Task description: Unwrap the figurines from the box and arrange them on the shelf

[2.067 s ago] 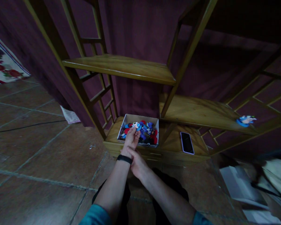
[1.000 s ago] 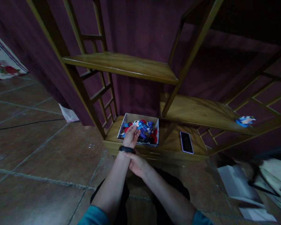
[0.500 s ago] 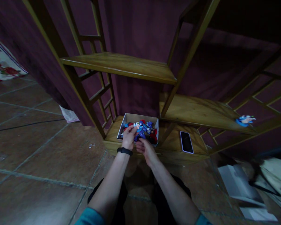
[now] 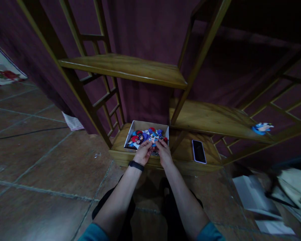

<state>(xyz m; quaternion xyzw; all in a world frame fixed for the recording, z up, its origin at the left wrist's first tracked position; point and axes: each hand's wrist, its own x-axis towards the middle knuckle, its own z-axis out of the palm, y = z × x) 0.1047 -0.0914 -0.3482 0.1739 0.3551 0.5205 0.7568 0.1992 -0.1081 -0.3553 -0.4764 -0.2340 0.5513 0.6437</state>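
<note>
Between the fingertips of my left hand (image 4: 143,152) and my right hand (image 4: 164,151) is a small blue-and-white figurine (image 4: 154,140). Both hands pinch it from either side, just above the front edge of an open cardboard box (image 4: 130,134). Several small figurines (image 4: 140,136) in red, blue, purple and white lie heaped in the box. A dark band circles my left wrist. My fingers hide part of the held figurine and the box's front wall.
The box stands on the low level of a wooden shelf unit (image 4: 122,71). Right of it lies a phone (image 4: 199,151). Another blue-and-white figurine (image 4: 262,128) stands on the right-hand shelf. White and grey items (image 4: 257,194) are on the floor at right; a dark cable (image 4: 27,133) runs at left.
The figurine in my left hand has moved slightly right and down. My right hand, loose before, has come up and closed on it too. The view has shifted a little.
</note>
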